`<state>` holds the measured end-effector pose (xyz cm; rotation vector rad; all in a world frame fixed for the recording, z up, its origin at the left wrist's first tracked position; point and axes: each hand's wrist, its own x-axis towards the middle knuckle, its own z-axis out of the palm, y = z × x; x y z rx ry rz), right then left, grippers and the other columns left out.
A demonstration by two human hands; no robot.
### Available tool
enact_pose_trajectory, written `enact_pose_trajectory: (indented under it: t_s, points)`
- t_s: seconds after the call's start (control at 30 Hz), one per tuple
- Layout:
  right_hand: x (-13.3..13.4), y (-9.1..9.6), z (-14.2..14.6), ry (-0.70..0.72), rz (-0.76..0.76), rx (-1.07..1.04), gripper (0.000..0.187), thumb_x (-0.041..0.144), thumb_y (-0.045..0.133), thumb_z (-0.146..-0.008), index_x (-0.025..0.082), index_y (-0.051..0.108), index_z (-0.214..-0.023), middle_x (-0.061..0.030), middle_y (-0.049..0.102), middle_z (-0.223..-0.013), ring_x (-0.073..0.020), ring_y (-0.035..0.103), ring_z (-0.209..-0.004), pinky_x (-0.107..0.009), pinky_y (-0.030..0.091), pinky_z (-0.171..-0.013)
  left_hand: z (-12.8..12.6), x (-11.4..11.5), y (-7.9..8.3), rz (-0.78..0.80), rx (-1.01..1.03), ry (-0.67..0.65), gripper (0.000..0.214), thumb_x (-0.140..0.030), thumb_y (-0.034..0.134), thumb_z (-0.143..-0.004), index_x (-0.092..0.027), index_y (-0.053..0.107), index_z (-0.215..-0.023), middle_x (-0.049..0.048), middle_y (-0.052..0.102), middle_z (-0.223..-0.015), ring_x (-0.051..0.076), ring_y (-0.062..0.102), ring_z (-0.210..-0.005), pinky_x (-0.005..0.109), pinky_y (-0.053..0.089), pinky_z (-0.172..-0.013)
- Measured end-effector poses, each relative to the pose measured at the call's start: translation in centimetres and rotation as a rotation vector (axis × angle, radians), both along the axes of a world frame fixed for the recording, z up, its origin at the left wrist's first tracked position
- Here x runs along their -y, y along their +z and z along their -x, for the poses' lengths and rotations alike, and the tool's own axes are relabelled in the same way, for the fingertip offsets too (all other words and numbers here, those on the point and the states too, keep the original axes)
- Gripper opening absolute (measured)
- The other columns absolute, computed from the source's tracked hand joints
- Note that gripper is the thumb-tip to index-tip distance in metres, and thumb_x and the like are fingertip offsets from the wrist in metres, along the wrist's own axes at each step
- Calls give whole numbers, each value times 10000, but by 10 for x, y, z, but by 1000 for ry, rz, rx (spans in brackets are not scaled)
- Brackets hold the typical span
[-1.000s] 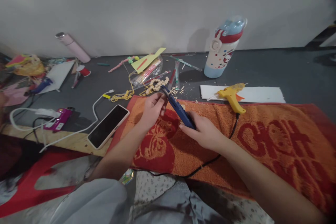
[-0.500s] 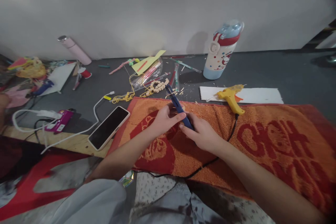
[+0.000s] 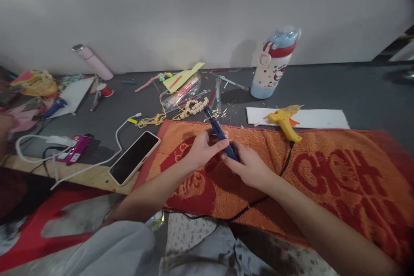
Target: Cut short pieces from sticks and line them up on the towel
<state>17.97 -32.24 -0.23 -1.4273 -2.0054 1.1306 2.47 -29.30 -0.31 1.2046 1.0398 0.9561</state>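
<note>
Above the orange towel [image 3: 258,207], both hands are on a long blue tool [image 3: 218,129] shaped like a box cutter, with a slot along its body and a dark tip pointing away from me. My left hand [image 3: 207,148] grips its side, thumb laid across the body. Around the near end my right hand [image 3: 247,161] is closed, thumb along it. Whether a small piece is pinched between the hands is hidden. Just beyond the tip lies a clump of small pale stick pieces [image 3: 196,107], and short cut bits are scattered beside it.
A yellow glue gun [image 3: 284,120] rests on a white strip [image 3: 318,117], its black cord crossing the towel. Behind stands a cartoon water bottle [image 3: 270,69]. A phone [image 3: 134,157], white cable [image 3: 118,138] and purple power strip [image 3: 76,148] lie left. Another person's arm [image 3: 4,127] shows far left.
Almost nothing differs. Both hands keep the same hold on the blue tool, and the view has shifted very slightly.
</note>
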Motion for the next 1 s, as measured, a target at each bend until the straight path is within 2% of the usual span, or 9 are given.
enact_pose_trajectory:
  t_s: [0.17, 0.33, 0.43, 0.53, 0.63, 0.73, 1.0]
  points:
    - [1, 2, 0, -3, 0, -13, 251, 376, 461, -814, 162, 503, -940, -86, 635, -805, -208, 573, -689, -305, 400, -635, 0, 1, -1, 4, 15, 19, 504, -471, 758, -574, -119, 548, -866, 50, 605, -835, 126, 578, -750, 248, 474, -691]
    - [0, 2, 1, 2, 48, -68, 272, 387, 443, -833, 163, 507, -973, -40, 602, -695, -197, 567, -645, -289, 389, -603, 1, -4, -2, 29, -5, 8, 495, -458, 766, -571, -120, 565, -871, 62, 638, -847, 152, 607, -769, 272, 491, -711]
    - [-2, 1, 0, 1, 42, -89, 278, 414, 448, -833, 168, 505, -949, -34, 589, -702, -192, 559, -656, -286, 390, -600, 5, -11, -6, 56, 62, 30, 452, -536, 663, -669, -133, 591, -861, 71, 661, -822, 180, 632, -766, 309, 512, -711]
    - [-2, 0, -2, 3, 15, -65, 281, 446, 451, -829, 177, 495, -898, -40, 585, -743, -183, 541, -656, -290, 392, -601, 10, -19, -9, 96, 141, 139, 428, -570, 552, -749, -154, 621, -825, 78, 673, -767, 210, 652, -773, 338, 527, -704]
    - [-2, 1, -3, 30, 0, -46, 294, 457, 455, -831, 180, 489, -922, -47, 597, -783, -189, 546, -689, -304, 406, -639, 15, -23, -7, 39, 143, 213, 375, -527, 558, -766, -174, 632, -866, 70, 680, -788, 218, 654, -844, 339, 529, -738]
    - [-1, 1, -3, 64, 8, -34, 329, 459, 459, -828, 168, 484, -980, -71, 614, -838, -207, 557, -731, -325, 415, -672, 16, -23, -4, -39, 153, 171, 361, -510, 553, -777, -181, 633, -905, 65, 685, -817, 215, 646, -908, 331, 525, -771]
    - [0, 1, -6, 136, 36, -80, 364, 464, 446, -844, 159, 492, -1037, -85, 626, -912, -215, 571, -795, -352, 437, -735, 17, -24, -6, -24, 197, 188, 366, -533, 614, -722, -185, 604, -833, 36, 681, -775, 191, 659, -849, 297, 532, -736]
